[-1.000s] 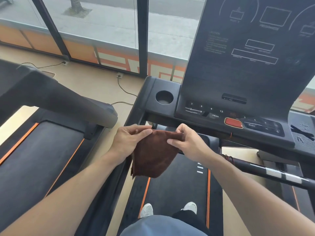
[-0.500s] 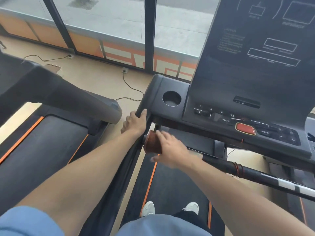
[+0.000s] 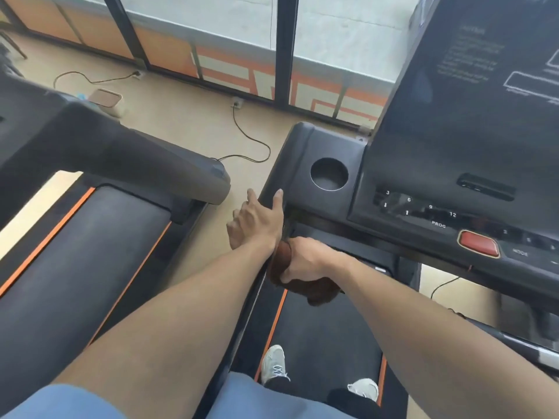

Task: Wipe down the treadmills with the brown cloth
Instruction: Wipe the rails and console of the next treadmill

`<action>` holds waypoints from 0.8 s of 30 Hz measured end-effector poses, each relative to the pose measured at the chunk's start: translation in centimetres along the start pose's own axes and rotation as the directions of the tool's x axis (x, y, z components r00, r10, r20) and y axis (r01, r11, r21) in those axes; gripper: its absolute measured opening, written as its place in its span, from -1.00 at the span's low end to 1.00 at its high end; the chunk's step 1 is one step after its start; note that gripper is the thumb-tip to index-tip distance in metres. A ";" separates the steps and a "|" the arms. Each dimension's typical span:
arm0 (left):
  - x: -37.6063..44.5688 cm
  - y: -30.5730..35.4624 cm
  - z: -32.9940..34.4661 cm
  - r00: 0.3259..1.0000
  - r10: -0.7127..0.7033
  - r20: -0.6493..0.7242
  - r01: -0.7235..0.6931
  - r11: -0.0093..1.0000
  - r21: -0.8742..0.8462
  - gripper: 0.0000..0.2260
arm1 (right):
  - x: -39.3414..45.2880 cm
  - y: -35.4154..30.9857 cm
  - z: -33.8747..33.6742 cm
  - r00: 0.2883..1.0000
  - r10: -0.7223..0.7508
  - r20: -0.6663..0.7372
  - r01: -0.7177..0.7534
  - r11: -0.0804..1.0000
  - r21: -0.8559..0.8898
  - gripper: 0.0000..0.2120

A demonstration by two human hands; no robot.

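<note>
While the left hand (image 3: pixel 257 220) rests open-fingered on the left edge of the treadmill (image 3: pixel 305 152) console, the right hand (image 3: pixel 305 258) grips the bunched brown cloth (image 3: pixel 320 290) just below that corner, over the belt (image 3: pixel 326 334). Second treadmill (image 3: pixel 90 237) stands left. Cup holder (image 3: pixel 329 174) near thumb.

Beige gym floor (image 3: pixel 187 122) with machines

Two black, orange-striped treadmills (image 3: pixel 84 252) (image 3: pixel 326 334) stood on it; a black power cable (image 3: pixel 251 140) lay between them.
</note>
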State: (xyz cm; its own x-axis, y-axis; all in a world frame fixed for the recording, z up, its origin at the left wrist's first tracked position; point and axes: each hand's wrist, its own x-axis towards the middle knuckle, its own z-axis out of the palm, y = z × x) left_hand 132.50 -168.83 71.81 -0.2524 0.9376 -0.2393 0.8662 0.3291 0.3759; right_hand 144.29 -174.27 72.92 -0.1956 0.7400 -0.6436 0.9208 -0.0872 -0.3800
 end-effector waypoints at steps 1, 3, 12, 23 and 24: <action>0.0 0.0 0.0 1.000 0.000 -0.003 0.000 1.000 0.005 -0.24 | 0.2 0.0 -0.2 0.999 0.003 0.038 -0.004 0.999 0.035 -0.63; 0.1 0.0 0.0 1.000 -0.008 -0.016 0.008 1.000 0.012 -0.22 | -0.2 -0.1 -0.2 1.000 0.006 0.012 -0.007 0.999 0.032 -0.62; -1.5 -0.5 -0.1 0.960 0.213 -0.179 -0.198 0.975 0.097 -0.27 | -4.5 5.2 3.6 0.910 -0.096 -0.402 0.024 0.983 -0.180 -0.64; -6.8 -1.9 1.1 0.975 0.049 -0.219 -0.003 0.978 0.206 -0.18 | -14.6 20.4 2.6 0.963 0.023 -0.270 -0.070 0.984 -0.163 -0.42; -7.2 -2.1 1.1 0.977 0.029 -0.212 0.015 0.979 0.203 -0.19 | -14.6 20.8 2.6 0.965 0.024 -0.262 -0.069 0.984 -0.164 -0.42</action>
State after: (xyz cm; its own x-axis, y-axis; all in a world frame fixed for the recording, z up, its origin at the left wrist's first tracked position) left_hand 132.96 -176.39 71.77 -0.3126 0.9493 -0.0330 0.9319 0.3133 0.1826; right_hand 165.45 -188.60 72.72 -0.0784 0.8867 -0.4556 0.9750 -0.0271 -0.2207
